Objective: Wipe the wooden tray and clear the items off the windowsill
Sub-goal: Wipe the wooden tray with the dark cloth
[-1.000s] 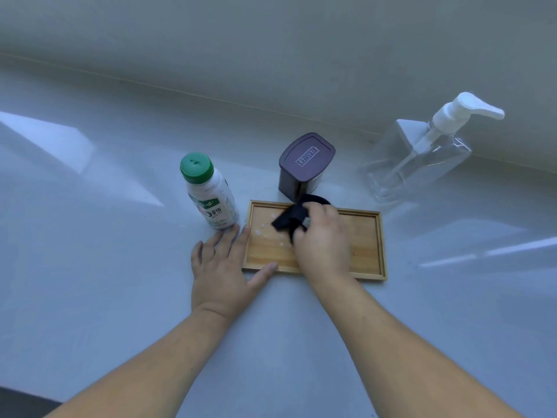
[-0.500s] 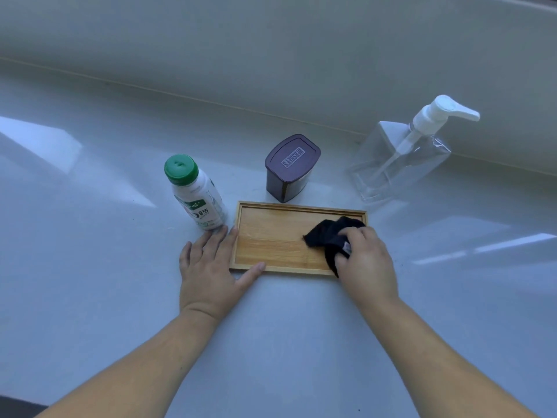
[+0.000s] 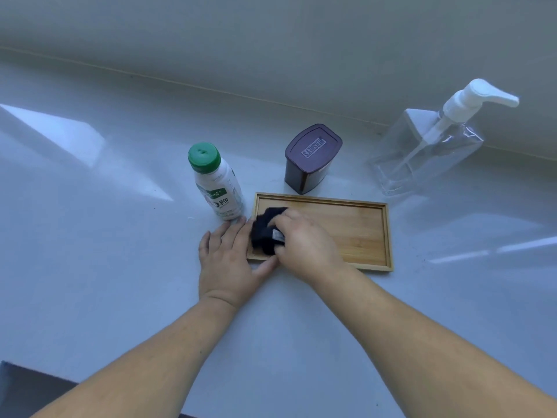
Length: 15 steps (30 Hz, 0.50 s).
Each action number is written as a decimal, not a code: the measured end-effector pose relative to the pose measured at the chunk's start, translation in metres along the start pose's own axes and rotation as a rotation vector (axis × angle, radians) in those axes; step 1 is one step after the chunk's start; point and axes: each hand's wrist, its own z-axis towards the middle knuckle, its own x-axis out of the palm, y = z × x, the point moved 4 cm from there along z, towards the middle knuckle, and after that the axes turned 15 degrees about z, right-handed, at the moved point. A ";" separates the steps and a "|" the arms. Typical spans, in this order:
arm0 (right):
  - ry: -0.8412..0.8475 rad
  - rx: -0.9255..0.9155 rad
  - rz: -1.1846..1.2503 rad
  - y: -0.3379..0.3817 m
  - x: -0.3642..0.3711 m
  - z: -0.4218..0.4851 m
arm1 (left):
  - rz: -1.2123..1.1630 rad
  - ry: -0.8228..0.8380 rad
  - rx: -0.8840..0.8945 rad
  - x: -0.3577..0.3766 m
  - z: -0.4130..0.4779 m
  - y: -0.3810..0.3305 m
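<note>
A shallow wooden tray (image 3: 355, 230) lies on the pale windowsill (image 3: 120, 267). My right hand (image 3: 304, 245) is closed on a dark cloth (image 3: 266, 232) and presses it onto the tray's left end. My left hand (image 3: 229, 260) lies flat on the sill with fingers spread, its thumb against the tray's near left corner. A white bottle with a green cap (image 3: 215, 185) stands just left of the tray. A dark brown lidded box (image 3: 310, 158) stands behind the tray. A clear pump dispenser (image 3: 431, 146) stands at the back right.
The wall (image 3: 271, 40) rises directly behind the objects. The sill's near edge and a dark strip (image 3: 27, 387) show at the bottom left. Bright reflections cross the sill at left and right.
My right hand has swept the cloth across the tray, first to its right end, then back to its left end. My left hand stays at the tray's left corner.
</note>
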 end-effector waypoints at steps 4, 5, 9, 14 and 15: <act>-0.064 0.100 -0.099 -0.049 -0.039 -0.041 | 0.013 -0.004 0.004 -0.004 -0.002 -0.002; -0.115 0.159 -0.126 -0.063 -0.051 -0.049 | 0.012 -0.008 0.002 -0.005 -0.002 -0.002; -0.237 0.328 -0.160 -0.087 -0.083 -0.058 | 0.010 -0.011 0.006 -0.007 -0.003 -0.004; -0.280 0.272 0.058 -0.044 -0.081 -0.085 | 0.052 0.033 0.034 -0.008 -0.004 -0.004; -0.283 0.221 0.071 -0.031 -0.079 -0.099 | 0.053 0.047 0.042 -0.009 -0.004 -0.004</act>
